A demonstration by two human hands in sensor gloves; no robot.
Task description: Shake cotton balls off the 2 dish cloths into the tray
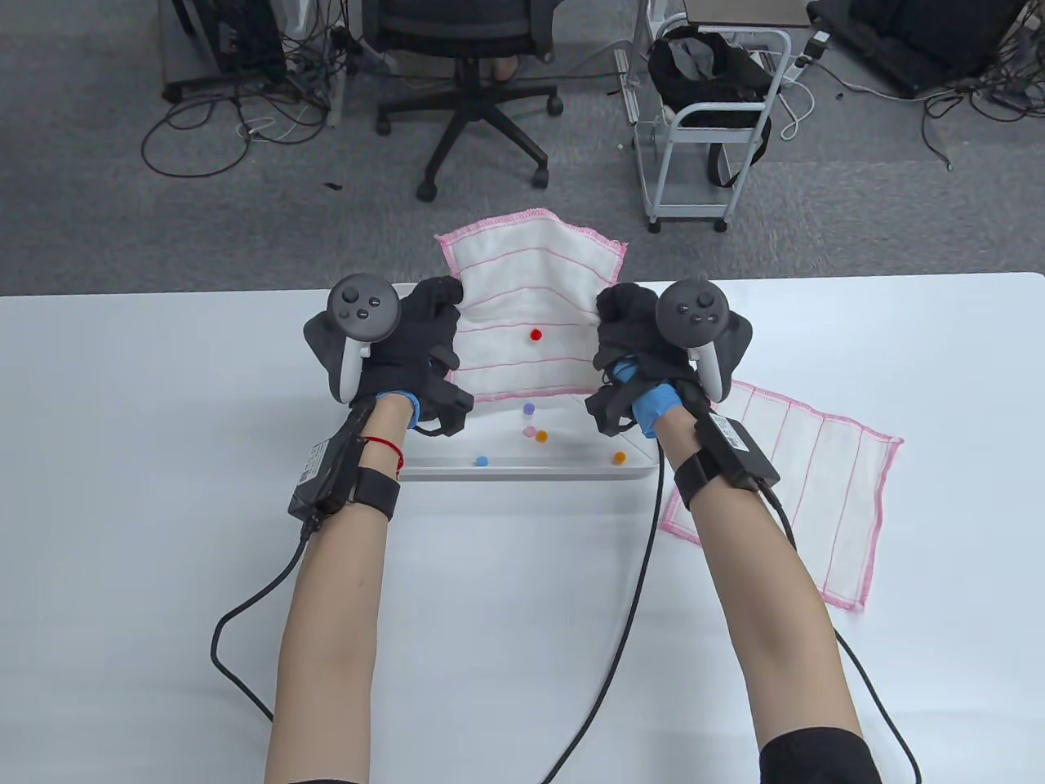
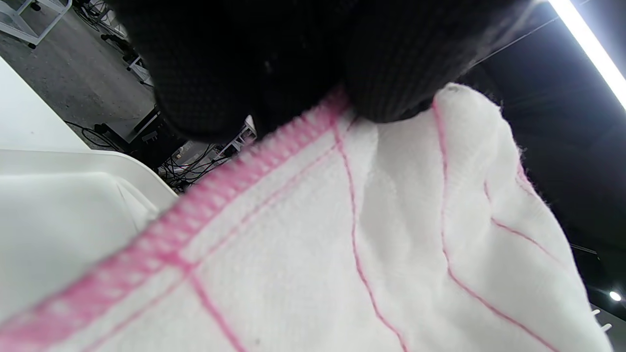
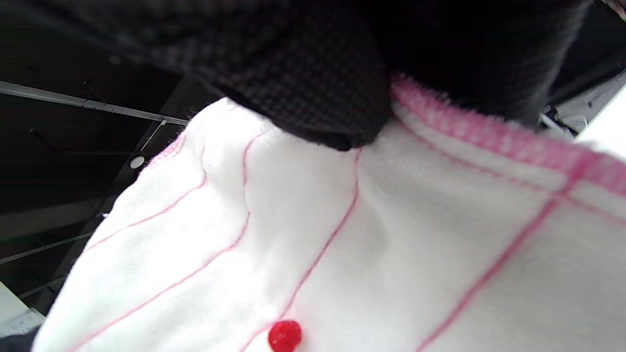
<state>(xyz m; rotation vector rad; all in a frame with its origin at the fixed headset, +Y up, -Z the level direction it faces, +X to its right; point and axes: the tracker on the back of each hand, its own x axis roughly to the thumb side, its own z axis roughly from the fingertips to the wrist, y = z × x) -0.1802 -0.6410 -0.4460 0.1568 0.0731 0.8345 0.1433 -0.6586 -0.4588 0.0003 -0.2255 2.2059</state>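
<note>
A white dish cloth (image 1: 526,294) with pink stripes and hem is held up and tilted over the white tray (image 1: 522,469). My left hand (image 1: 424,322) pinches its left edge and my right hand (image 1: 624,322) pinches its right edge. The wrist views show gloved fingers (image 2: 391,63) (image 3: 313,98) clamped on the pink hem. One red cotton ball (image 1: 535,334) (image 3: 284,336) still sits on the cloth. Several balls lie in the tray: purple (image 1: 528,407), pink (image 1: 530,430), two orange (image 1: 540,436) (image 1: 620,457) and blue (image 1: 481,461). A second dish cloth (image 1: 808,482) lies flat on the table at the right.
The white table (image 1: 163,490) ends just behind the tray. Glove cables (image 1: 637,572) trail across it toward the near edge. Beyond the table stand an office chair (image 1: 482,82) and a white cart (image 1: 710,122) on grey carpet.
</note>
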